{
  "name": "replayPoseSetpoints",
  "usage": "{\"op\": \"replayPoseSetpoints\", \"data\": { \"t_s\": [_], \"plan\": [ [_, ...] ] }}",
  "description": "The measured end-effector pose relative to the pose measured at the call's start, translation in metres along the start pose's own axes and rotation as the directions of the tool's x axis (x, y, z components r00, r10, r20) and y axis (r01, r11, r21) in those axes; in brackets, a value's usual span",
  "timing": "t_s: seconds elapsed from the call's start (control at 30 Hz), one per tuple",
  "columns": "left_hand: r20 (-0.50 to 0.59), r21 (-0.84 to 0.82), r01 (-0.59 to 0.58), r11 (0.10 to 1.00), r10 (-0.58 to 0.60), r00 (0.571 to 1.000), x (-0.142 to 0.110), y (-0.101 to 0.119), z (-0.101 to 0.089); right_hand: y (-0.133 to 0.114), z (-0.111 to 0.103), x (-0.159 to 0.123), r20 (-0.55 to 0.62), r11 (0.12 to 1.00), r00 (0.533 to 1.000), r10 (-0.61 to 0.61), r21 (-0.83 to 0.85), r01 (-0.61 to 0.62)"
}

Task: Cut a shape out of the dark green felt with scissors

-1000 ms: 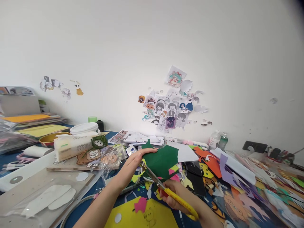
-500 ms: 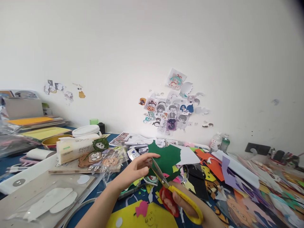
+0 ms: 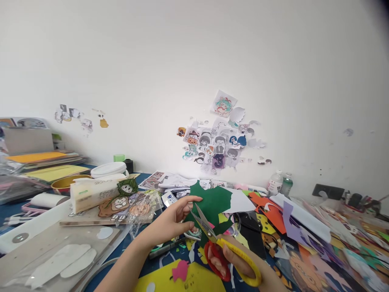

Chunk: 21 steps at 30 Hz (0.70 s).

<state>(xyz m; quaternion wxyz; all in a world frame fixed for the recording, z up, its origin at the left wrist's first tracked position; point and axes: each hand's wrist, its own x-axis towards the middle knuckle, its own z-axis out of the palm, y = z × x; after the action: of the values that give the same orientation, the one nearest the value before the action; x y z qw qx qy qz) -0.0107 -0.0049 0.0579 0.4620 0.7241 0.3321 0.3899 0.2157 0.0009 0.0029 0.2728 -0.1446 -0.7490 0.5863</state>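
A dark green sheet (image 3: 214,198), felt or craft paper, has scalloped, cut-out edges. My left hand (image 3: 174,217) is closed on its left edge, the index finger stretched along the top. From the right, my right hand (image 3: 232,255) grips scissors (image 3: 246,263) with one red and one yellow handle loop. Their blades are parted and point up and left at the sheet's lower left edge, close to my left fingers. Below lies a yellow sheet (image 3: 188,280) with a pink cut-out (image 3: 180,270) on it.
Coloured scraps, among them an orange piece (image 3: 275,217) and a purple one (image 3: 290,221), cover the right side. On the left are a tissue pack (image 3: 91,194), a bagged board with white cut-outs (image 3: 63,259) and stacked papers. Bottles (image 3: 275,184) stand by the wall.
The scissor blades have opened wider, one blade swinging left toward my left fingers. My left hand has shifted slightly left. The whole view has moved a little.
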Motion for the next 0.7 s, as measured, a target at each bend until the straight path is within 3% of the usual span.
{"op": "replayPoseSetpoints", "data": {
  "t_s": [0.23, 0.43, 0.57, 0.7],
  "plan": [
    [-0.005, 0.146, 0.047, 0.988, -0.047, 0.999, -0.002, 0.002, 0.001, 0.004, 0.001, -0.001, -0.017, 1.0, 1.0, -0.005, 0.021, 0.005],
    [-0.022, 0.05, -0.009, 0.999, 0.01, 1.0, 0.001, -0.003, 0.006, 0.01, -0.001, -0.001, -0.04, 0.998, 0.999, 0.0, 0.057, 0.002],
    [-0.113, 0.037, -0.018, 0.999, 0.022, 0.993, 0.006, -0.003, 0.012, 0.01, -0.002, -0.001, -0.067, 0.997, 0.998, -0.006, 0.078, 0.011],
    [-0.272, 0.052, -0.047, 0.998, 0.059, 0.96, 0.009, 0.001, 0.014, 0.008, -0.002, 0.002, -0.067, 0.992, 0.996, 0.058, 0.118, -0.05]
  ]
}}
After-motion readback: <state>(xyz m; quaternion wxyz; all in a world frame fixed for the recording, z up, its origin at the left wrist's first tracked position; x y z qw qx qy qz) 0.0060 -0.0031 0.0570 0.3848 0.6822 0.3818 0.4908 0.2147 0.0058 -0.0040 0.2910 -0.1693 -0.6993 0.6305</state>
